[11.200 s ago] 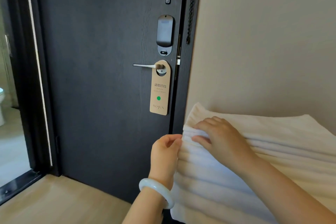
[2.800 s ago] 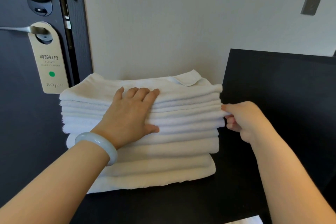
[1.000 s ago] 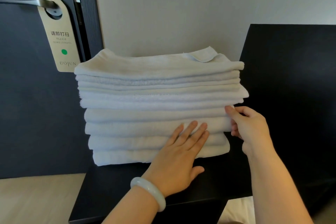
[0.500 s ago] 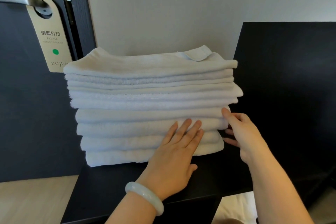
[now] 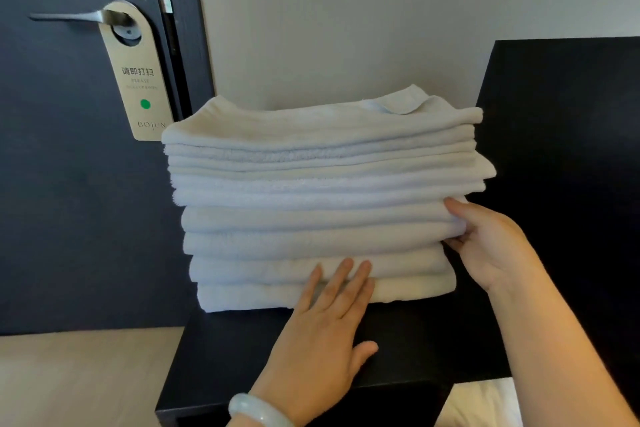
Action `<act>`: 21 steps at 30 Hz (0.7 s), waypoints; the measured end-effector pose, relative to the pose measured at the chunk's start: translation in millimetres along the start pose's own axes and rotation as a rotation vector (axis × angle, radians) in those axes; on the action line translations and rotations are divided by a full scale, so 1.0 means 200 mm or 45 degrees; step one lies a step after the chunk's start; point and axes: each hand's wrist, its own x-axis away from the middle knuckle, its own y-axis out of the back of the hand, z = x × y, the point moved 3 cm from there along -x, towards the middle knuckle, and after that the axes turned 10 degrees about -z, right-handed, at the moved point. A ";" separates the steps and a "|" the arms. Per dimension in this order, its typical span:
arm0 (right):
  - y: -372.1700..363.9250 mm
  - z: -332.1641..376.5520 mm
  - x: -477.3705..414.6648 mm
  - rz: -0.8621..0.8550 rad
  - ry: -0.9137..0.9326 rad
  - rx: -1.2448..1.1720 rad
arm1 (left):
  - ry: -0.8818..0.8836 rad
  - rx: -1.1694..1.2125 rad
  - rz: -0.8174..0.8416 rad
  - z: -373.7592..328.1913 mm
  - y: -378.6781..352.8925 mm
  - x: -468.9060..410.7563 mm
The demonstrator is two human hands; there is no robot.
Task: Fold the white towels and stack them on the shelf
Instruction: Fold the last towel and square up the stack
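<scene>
**Dark shelf, one white stack, two hands at its front and end**

Dark shelf (image 5: pixel 242 357) against a pale wall (image 5: pixel 346 10), with a dark door (image 5: pixel 69 184) to the left carrying one handle (image 5: pixel 65 16) and one hanger (image 5: pixel 138 80). The towels (image 5: pixel 311 184) sit as a single stack at the shelf's back, its left end at the shelf's left edge and its upper layers jutting a little past that edge.

About ten folded edges show at the front. Whether each is a separate towel cannot be told. One corner is turned up on top, near the back right.

Two hands are at work. The left hand (image 5: pixel 318 347), with one pale bracelet (image 5: pixel 258 411) at the wrist, lies low at the front. Its fingers (image 5: pixel 341 284) are straight and close together, flat against the two lowest layers and holding nothing. The right hand (image 5: pixel 491 246) is at the stack's right end, thumb (image 5: pixel 457 206) on a middle fold and fingers curled under, pinching those layers.

Terry cloth like this should be soft and light, and it will give under pressure. It will probably not slip, but it sags if lifted by one end. The safest handling is likely flat palms on the front and ends for squaring. To move a towel, hold it along the thick folded edge with support beneath it. The folding looks done, and only alignment seems to be left.
</scene>
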 end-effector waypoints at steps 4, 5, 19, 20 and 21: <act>0.01 -0.07 0.02 -0.009 -0.015 -0.016 | -0.008 0.120 0.044 -0.01 0.02 -0.02; 0.04 -0.08 0.05 0.003 -0.028 0.007 | -0.008 0.186 0.026 -0.01 0.03 -0.02; 0.05 -0.38 0.24 -0.027 0.165 0.372 | 1.406 1.505 -1.122 0.43 0.12 0.35; 0.07 -0.38 0.23 -0.106 0.177 0.434 | 1.355 1.528 -1.114 0.45 0.14 0.34; 0.10 -0.38 0.20 -0.198 0.164 0.484 | 1.351 1.526 -1.119 0.46 0.15 0.33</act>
